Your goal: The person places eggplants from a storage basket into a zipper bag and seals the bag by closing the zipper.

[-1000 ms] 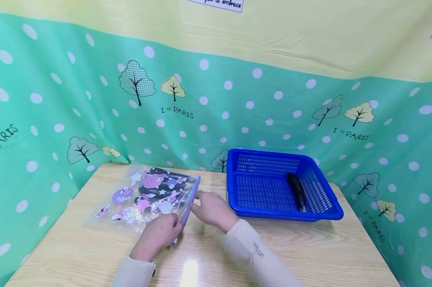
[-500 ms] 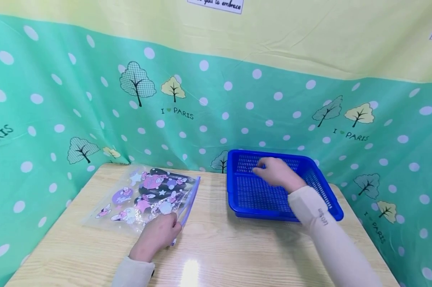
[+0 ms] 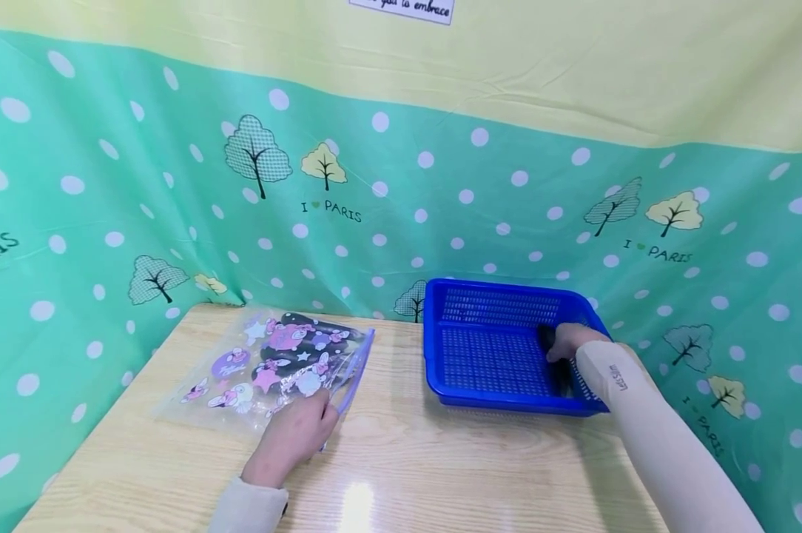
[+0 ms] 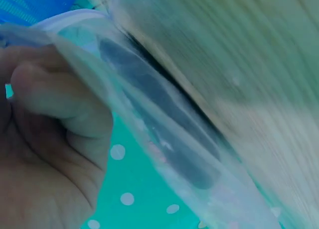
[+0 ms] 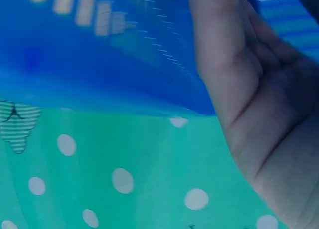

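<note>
The left hand (image 3: 296,437) pinches a transparent printed plastic bag (image 3: 268,370). The right hand (image 3: 573,342), in white "Let's Slim" sleeve (image 3: 647,422), touches a dark eggplant (image 3: 561,377); its grip is unclear.

dotted green cloth (image 3: 487,200), wood-grain table (image 3: 414,466)

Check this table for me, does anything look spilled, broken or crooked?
Nothing stands out. No spill or damage shows; the blue basket sits upright on the table, with the right hand on the long dark item inside, and the left hand holds the printed bag by its edge.
</note>
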Demonstrator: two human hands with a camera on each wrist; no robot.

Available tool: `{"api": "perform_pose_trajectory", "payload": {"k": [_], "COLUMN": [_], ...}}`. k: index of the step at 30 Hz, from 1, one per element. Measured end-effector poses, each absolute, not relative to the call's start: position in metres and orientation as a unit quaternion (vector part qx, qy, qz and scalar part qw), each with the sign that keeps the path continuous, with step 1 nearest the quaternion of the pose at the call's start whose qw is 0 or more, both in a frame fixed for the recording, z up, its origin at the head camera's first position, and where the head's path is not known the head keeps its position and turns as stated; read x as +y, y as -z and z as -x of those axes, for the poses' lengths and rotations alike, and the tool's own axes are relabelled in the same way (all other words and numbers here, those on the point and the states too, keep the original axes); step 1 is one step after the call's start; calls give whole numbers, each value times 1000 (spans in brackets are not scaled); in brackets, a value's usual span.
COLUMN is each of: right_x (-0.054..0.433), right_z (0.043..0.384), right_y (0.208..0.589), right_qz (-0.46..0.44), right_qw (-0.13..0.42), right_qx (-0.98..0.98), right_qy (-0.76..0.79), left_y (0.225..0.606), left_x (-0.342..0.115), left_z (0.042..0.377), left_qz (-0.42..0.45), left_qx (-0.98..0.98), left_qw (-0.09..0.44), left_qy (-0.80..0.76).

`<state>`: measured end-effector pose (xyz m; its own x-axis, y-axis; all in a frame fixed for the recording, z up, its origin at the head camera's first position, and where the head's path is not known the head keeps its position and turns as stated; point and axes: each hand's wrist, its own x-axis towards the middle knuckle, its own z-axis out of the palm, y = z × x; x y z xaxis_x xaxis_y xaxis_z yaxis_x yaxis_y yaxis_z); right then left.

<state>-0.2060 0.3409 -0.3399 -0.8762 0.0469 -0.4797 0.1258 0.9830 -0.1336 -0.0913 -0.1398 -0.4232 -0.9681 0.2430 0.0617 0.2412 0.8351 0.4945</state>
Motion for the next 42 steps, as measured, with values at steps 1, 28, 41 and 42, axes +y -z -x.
{"api": "perform_pose_trajectory", "payload": {"k": [1,28,41,42], "right_x": [344,292,273,271], "right_z": [205,218,231,232], "right_y": [342,359,357,357], "right_qz": [-47,24,71,72], "right_qw": [252,296,176,167], "right_qx": [964,939,916,913], "right_qy": [68,172,354,366], "left_y": [423,419,420,419], "left_x": [-140,-141,-141,-141], "left_z": [92,95,95,95], "left_qz": [-129,-91,-99,-96], "left_qx": [958,942,937,937], "left_qw": [-11,-163,-186,-181], "left_qy": [-257,-280,-277,-284]}}
